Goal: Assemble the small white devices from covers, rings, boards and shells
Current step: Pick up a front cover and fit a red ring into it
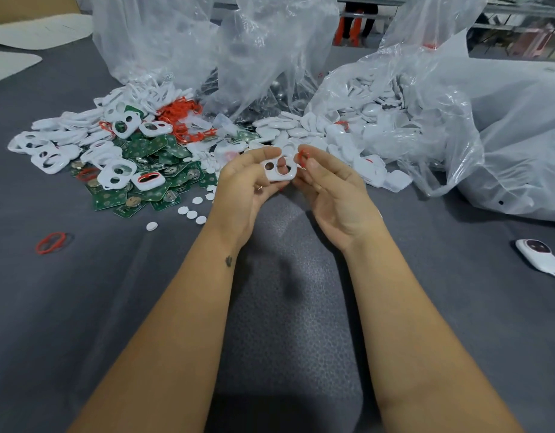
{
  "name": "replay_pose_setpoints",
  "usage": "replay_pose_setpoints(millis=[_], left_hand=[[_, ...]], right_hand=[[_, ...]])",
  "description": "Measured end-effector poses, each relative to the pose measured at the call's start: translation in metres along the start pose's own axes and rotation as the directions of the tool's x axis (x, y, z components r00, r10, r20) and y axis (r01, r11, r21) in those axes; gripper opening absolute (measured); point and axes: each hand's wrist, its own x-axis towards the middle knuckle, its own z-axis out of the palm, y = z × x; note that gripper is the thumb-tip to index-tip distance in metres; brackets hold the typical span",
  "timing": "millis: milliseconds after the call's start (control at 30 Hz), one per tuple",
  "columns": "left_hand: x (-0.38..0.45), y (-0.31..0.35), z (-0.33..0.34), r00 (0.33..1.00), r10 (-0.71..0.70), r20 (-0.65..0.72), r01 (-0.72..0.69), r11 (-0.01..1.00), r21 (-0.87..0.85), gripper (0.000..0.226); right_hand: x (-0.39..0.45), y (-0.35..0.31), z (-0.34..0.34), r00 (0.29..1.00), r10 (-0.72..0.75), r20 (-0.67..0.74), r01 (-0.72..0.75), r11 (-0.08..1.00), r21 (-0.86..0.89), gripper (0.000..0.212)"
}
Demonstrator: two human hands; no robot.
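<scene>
Boards (151, 170) left, shells (348, 129) right, bags (207, 42) behind.

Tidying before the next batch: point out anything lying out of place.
One red ring lies alone on the grey mat, left of the arms and apart from the red ring pile. A few white discs have strayed too.

Nothing here can be read. The green boards (135, 179), heaped left of the left hand's fingers (254, 157), carry pale printing (small round marks, too blurred to make out as letters). The white cover (277, 170) pinched between both hands shows no lettering, and neither does the finished device (538, 256) lying well right of the right hand's fingers (320, 165).
</scene>
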Motion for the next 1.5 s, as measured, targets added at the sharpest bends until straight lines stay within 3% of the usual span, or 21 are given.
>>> replay_pose_setpoints(millis=[67, 167, 300, 433, 633, 1033, 1500], left_hand=[[0.000, 0.000, 0.000, 1.000, -0.003, 0.018, 0.004, 0.999, -0.049, 0.030], [-0.001, -0.002, 0.000, 0.999, 0.036, -0.018, -0.035, 0.997, 0.072, 0.019], [0.000, -0.003, -0.002, 0.998, 0.046, -0.041, -0.041, 0.992, 0.119, 0.030], [0.002, -0.003, -0.003, 0.997, 0.032, -0.063, -0.022, 0.987, 0.158, 0.025], [0.002, -0.003, -0.002, 0.998, 0.025, -0.055, -0.015, 0.985, 0.172, 0.021], [0.001, -0.002, -0.002, 0.998, 0.029, -0.049, -0.019, 0.979, 0.203, 0.024], [0.002, -0.001, 0.000, 0.996, -0.029, -0.079, 0.046, 0.975, 0.219, 0.024]], right_hand=[[0.000, 0.000, 0.000, 0.999, -0.030, 0.017, 0.030, 0.999, -0.024, 0.025], [0.001, 0.002, 0.000, 0.997, -0.075, 0.002, 0.075, 0.986, -0.148, 0.031], [0.000, 0.002, 0.004, 0.985, -0.153, -0.079, 0.113, 0.921, -0.374, 0.034], [-0.001, 0.004, 0.007, 0.960, -0.258, -0.112, 0.148, 0.801, -0.580, 0.032], [0.001, 0.011, 0.008, 0.918, -0.395, -0.026, 0.214, 0.552, -0.806, 0.034], [0.000, 0.013, 0.006, 0.852, -0.493, 0.178, 0.308, 0.196, -0.931, 0.017], [0.003, 0.019, 0.000, 0.845, -0.470, 0.257, 0.345, 0.110, -0.932, 0.018]])
